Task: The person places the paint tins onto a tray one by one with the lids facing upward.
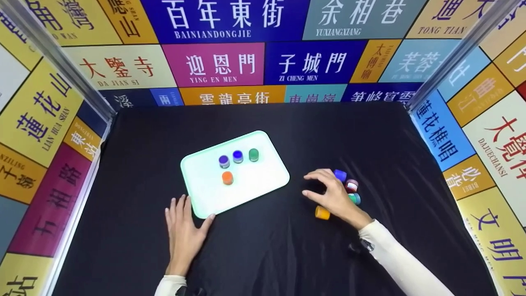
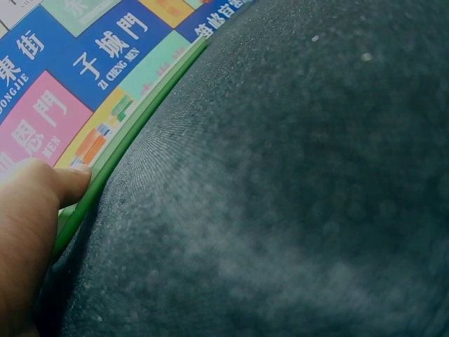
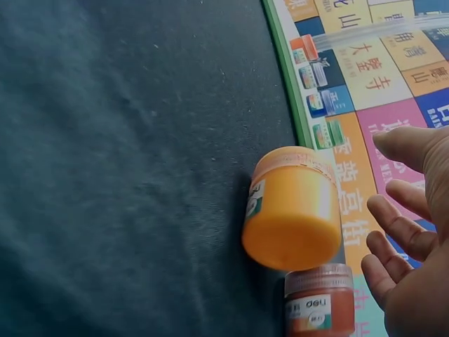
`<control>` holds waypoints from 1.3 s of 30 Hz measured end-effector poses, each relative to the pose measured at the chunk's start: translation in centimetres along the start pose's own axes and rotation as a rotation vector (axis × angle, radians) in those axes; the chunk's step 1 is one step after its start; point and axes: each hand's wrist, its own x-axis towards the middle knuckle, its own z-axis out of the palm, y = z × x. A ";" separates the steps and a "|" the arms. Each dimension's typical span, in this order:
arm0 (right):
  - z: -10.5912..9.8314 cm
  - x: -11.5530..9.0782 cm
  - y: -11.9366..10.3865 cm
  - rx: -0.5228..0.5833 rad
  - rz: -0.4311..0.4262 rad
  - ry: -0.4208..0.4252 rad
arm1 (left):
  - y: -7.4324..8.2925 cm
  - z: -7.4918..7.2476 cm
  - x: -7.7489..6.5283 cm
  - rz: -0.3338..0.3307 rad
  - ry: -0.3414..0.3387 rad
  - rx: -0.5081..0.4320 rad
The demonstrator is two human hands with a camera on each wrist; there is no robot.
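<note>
A white tray (image 1: 254,181) with a pale green rim lies slanted on the black cloth. Four-cornered and shallow, it bears a purple paint jar (image 1: 223,161), a blue paint jar (image 1: 238,156), a green paint jar (image 1: 253,155) and an orange paint jar (image 1: 227,178). My left hand (image 1: 183,232) rests at the tray's near left corner, fingers straight, thumb (image 2: 70,184) touching the rim. Over the cloth to the right, my right hand (image 1: 333,195) holds nothing, its fingers and thumb apart. Beneath and beside it is a yellow-orange paint jar (image 3: 291,210).
Around the right hand are also a blue-purple jar (image 1: 340,175), a dark red jar (image 1: 351,186) and a green jar (image 1: 354,199), partly hidden by the hand. Panels with printed characters (image 1: 213,65) wall the black-covered table (image 1: 254,255) at the back and sides.
</note>
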 end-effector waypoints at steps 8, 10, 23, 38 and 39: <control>-0.5 -2.1 -0.2 0.045 0.003 0.071 | 0.1 0.0 0.0 -0.005 0.005 -0.003; -0.4 -2.7 -0.4 0.046 0.003 0.092 | 0.0 0.0 0.0 -0.006 0.004 -0.006; -0.8 -5.0 -3.1 0.006 -0.029 0.161 | -0.1 -0.1 0.0 -0.007 -0.004 -0.014; -1.2 -7.7 -0.4 -0.054 -0.051 0.147 | 0.0 -0.2 0.0 -0.009 -0.011 -0.007; -1.2 -7.8 -0.4 -0.058 -0.050 0.147 | 0.0 -0.2 0.0 -0.008 -0.011 -0.008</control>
